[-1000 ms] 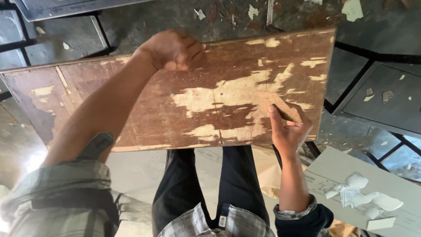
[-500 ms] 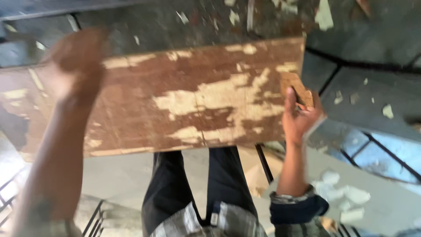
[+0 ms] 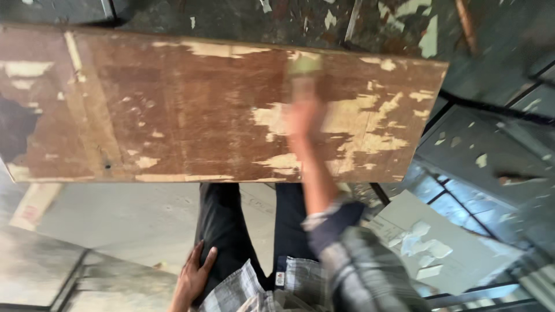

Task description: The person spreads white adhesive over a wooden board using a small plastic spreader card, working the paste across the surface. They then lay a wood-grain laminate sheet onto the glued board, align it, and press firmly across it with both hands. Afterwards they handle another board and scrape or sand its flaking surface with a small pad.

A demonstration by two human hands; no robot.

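A long wooden board (image 3: 173, 104) with worn brown veneer and pale bare patches lies across the view in front of me. My right hand (image 3: 302, 121), blurred by motion, reaches over its right half. It holds a small tan block (image 3: 304, 63) against the surface near the far edge. My left hand (image 3: 193, 280) is off the board, low beside my dark trousers (image 3: 231, 231), with its fingers apart and nothing in it.
A grey slab (image 3: 404, 225) strewn with white scraps lies at the lower right. Dark panels with metal bars and paint flakes (image 3: 491, 144) surround the board's far and right sides. Pale concrete floor (image 3: 115, 225) lies under the near edge.
My left hand has left the board's far edge and dropped beside my leg. My right hand has carried the block from the right end toward the middle far edge.
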